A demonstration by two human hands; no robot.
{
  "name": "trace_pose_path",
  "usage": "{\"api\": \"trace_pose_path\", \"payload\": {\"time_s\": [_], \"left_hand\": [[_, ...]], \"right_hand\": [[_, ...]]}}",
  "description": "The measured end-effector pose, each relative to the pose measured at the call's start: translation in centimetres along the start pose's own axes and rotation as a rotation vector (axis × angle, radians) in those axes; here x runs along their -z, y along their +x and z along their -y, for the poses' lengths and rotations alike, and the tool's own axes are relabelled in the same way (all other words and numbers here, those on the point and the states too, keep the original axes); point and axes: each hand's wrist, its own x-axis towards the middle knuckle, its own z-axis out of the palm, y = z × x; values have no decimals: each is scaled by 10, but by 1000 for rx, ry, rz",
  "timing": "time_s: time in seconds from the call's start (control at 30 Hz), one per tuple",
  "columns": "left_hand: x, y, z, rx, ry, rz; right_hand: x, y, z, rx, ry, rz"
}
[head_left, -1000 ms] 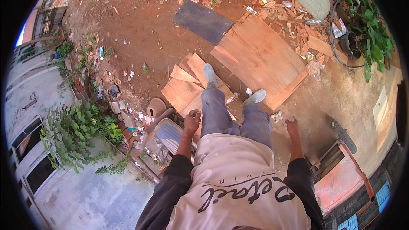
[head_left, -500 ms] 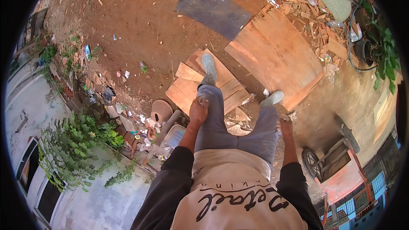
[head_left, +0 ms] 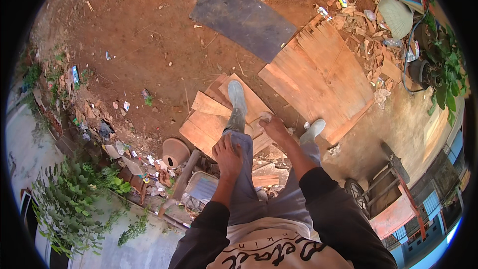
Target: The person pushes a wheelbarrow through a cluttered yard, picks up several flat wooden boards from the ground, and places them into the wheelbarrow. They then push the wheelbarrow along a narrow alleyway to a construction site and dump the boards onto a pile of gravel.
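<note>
Compared with half a second ago, the right hand now reaches between the shins instead of hanging beside the right thigh. Its fingers are partly curled, and a small pale piece shows at their tips; I cannot tell whether it is gripped. That hand is over the right corner of a pile of thin wooden pieces, and contact with the wood is unclear. The left hand lies on the left trouser leg near the knee, fingers loosely extended, with nothing seen in its grasp.

The pile lies on the reddish dirt ground, with the left boot on top of it. The right boot is just beside the near edge of a large wooden sheet, whose far left edge meets a dark board.
</note>
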Motion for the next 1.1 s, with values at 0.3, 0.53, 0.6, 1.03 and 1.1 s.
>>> {"api": "trace_pose_path", "payload": {"time_s": [0.3,0.53,0.6,1.03,1.1], "left_hand": [[-13,15,13,129,69,173],[-10,35,25,183,-14,267],[-8,41,29,191,-15,286],[3,61,32,238,-85,329],[1,63,34,233,-94,335]], "right_hand": [[61,213,-56,-307,260,-226],[78,333,-92,-265,396,-314],[80,353,-92,-238,425,-368],[76,400,-81,-371,797,-553],[78,397,-83,-310,858,-586]]}}
